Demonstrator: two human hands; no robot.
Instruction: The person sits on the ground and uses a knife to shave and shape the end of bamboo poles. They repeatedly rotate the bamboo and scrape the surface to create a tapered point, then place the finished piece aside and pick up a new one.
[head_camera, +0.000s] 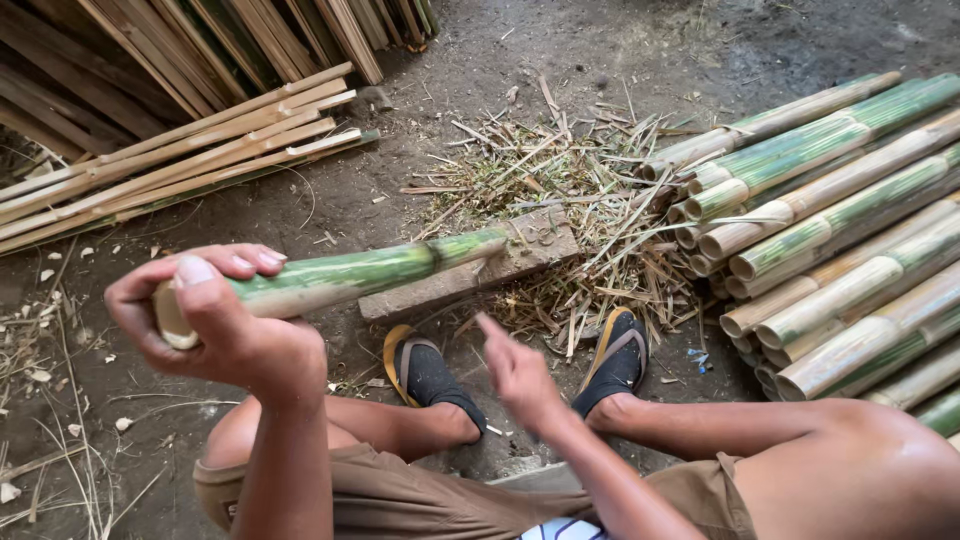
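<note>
Head view: we see the left hand (225, 325) w/ fingers wrapped tight round the cut end of a green bamboo pole (345, 277). The pole slants up and away, far tip resting on a flat wooden block (470, 268) on the dirt floor (330, 205). The right hand (515, 370) hangs free nr the pole's mid, fingers loosely spread, holding nothing, a bit blurred. Feet in black slippers (430, 375) sit just behind the block. Bamboo scraps (560, 175) litter the floor beyond it. Stacked bamboo poles (850, 230) at the right edge; split bamboo strips (170, 160) at the left.
</note>
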